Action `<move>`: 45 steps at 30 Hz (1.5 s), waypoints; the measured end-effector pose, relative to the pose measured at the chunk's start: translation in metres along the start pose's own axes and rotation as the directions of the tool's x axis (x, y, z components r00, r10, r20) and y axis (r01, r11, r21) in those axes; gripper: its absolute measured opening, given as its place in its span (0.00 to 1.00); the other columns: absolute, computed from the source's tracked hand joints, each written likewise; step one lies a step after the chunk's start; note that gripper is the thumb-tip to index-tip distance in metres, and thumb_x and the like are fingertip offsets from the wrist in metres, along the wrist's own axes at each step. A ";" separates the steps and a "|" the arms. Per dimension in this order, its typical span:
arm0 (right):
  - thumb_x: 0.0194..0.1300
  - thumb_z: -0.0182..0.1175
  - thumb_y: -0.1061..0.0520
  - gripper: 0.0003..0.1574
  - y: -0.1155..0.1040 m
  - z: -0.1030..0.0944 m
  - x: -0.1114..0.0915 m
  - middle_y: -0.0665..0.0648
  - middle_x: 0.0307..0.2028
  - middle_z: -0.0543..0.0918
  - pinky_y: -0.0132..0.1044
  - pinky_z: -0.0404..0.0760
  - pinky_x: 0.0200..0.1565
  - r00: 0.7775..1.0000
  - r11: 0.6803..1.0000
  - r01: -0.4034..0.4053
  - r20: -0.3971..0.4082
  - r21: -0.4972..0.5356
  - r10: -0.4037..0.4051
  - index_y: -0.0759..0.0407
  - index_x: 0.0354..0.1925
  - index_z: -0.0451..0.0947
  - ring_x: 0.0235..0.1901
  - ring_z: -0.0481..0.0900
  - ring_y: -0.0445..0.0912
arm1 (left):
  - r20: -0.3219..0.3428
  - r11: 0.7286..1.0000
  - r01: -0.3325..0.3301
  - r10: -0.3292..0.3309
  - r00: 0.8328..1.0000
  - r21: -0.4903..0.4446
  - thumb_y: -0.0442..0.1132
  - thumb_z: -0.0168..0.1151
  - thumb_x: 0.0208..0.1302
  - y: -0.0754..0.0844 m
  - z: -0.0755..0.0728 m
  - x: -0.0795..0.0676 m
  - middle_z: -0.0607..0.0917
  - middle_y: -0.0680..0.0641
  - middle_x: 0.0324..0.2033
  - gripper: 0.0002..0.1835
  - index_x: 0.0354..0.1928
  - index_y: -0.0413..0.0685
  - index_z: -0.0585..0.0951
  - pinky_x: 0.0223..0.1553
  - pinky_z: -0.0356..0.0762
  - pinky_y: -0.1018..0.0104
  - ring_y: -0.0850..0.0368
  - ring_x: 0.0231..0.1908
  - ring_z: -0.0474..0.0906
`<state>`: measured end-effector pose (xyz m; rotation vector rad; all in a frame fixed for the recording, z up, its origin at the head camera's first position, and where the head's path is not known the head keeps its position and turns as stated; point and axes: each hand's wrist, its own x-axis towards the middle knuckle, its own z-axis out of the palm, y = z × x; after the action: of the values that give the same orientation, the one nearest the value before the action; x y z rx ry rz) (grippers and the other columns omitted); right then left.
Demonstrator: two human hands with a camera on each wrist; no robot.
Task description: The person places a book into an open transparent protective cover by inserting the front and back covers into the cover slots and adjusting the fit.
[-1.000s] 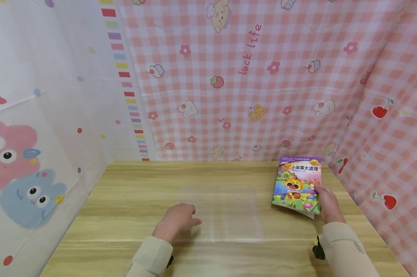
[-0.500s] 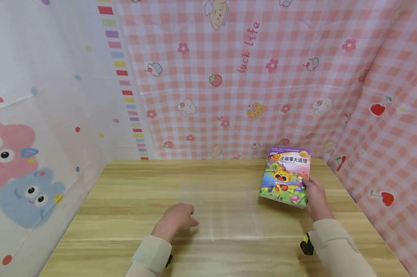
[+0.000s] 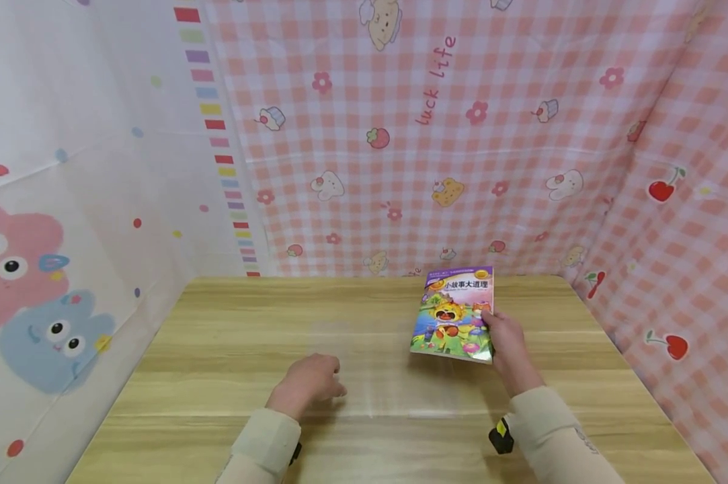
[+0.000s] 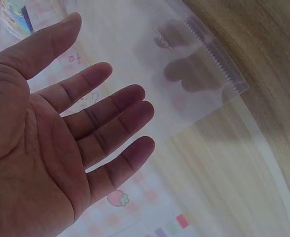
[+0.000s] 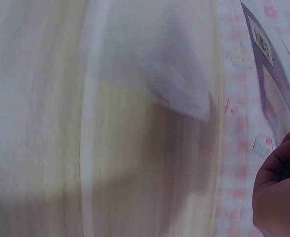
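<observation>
A colourful children's book (image 3: 451,316) with a cartoon lion on its front is held by its right edge in my right hand (image 3: 510,346), thumb on the front cover. It is tilted, raised above the wooden table. The right wrist view shows the book's back (image 5: 275,81) with a barcode. A clear plastic sleeve (image 3: 390,400) lies flat on the table between the hands, its ridged seam visible in the left wrist view. My left hand (image 3: 308,384) hovers by the sleeve's left side, fingers relaxed and apart, holding nothing; whether it touches the sleeve cannot be told.
The wood-grain table (image 3: 236,323) meets a pink checked cloth backdrop (image 3: 351,168) at the back. Another checked cloth (image 3: 678,269) stands along the right side, and a white cartoon-printed cloth (image 3: 128,269) along the left. Both wrists carry small black devices.
My right hand has lifted the book and carried it left from the table's right side to above the sleeve's far right part. The left hand has stayed almost still.
</observation>
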<state>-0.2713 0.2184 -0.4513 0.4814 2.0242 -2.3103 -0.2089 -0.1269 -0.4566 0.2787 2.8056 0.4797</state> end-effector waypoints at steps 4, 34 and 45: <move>0.78 0.47 0.56 0.28 0.005 0.012 -0.006 0.48 0.27 0.82 0.31 0.81 0.32 0.999 1.000 -0.024 0.038 -0.018 0.025 0.75 0.66 0.63 0.26 0.81 0.38 | -0.003 1.000 -0.003 0.003 1.000 -0.002 0.44 0.74 0.56 0.000 0.000 0.000 0.84 0.43 0.44 0.20 0.47 0.40 0.83 0.48 0.77 0.48 0.45 0.46 0.80; 0.74 0.49 0.60 0.20 0.037 0.057 -0.041 0.58 0.30 0.82 0.37 0.82 0.30 0.988 0.988 -0.051 0.136 -0.147 0.071 0.75 0.56 0.70 0.25 0.81 0.45 | -0.076 0.992 -0.064 0.073 0.994 0.107 0.40 0.76 0.49 -0.001 0.006 -0.005 0.82 0.41 0.41 0.19 0.42 0.40 0.83 0.46 0.77 0.45 0.41 0.45 0.79; 0.73 0.49 0.62 0.22 0.045 0.061 -0.042 0.58 0.30 0.82 0.36 0.81 0.29 0.989 0.987 -0.032 0.138 -0.159 0.054 0.76 0.59 0.70 0.25 0.81 0.45 | -0.050 0.990 -0.050 0.057 0.997 0.130 0.41 0.76 0.48 0.000 0.010 -0.003 0.80 0.45 0.34 0.17 0.39 0.43 0.82 0.43 0.78 0.48 0.46 0.39 0.77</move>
<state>-0.2337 0.1444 -0.4772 0.3383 2.0834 -2.0746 -0.2030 -0.1244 -0.4647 0.3736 2.8925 0.3232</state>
